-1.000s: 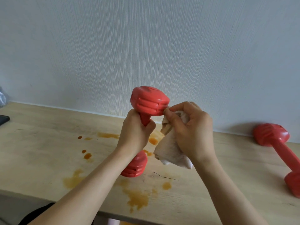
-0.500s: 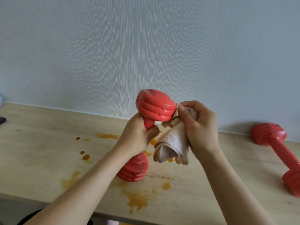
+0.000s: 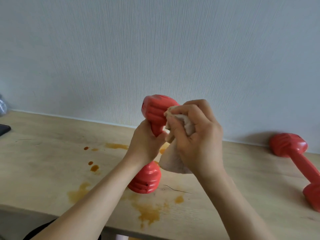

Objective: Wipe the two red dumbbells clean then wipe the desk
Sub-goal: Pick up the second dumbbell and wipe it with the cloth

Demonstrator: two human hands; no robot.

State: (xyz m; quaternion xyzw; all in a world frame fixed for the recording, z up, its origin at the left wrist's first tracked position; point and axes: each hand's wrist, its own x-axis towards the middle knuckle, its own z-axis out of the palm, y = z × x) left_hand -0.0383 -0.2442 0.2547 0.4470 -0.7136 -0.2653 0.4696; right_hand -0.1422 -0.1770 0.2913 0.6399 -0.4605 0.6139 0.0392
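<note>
My left hand (image 3: 144, 145) grips the handle of a red dumbbell (image 3: 155, 110), holding it upright above the wooden desk (image 3: 43, 163). Its lower head (image 3: 146, 180) hangs just over the desk top. My right hand (image 3: 197, 137) clutches a crumpled beige cloth (image 3: 173, 163) and presses it against the right side of the dumbbell's upper head. A second red dumbbell (image 3: 297, 163) lies on the desk at the far right, next to the wall.
Orange-brown stains (image 3: 149, 213) and drops (image 3: 94, 168) spread over the desk's middle and front. A dark flat object (image 3: 4, 129) sits at the left edge. A grey textured wall (image 3: 155, 58) runs behind the desk. The desk's front edge is near my arms.
My right hand has moved the cloth up and over the side of the upper head, covering more of it. The dumbbell has tilted slightly.
</note>
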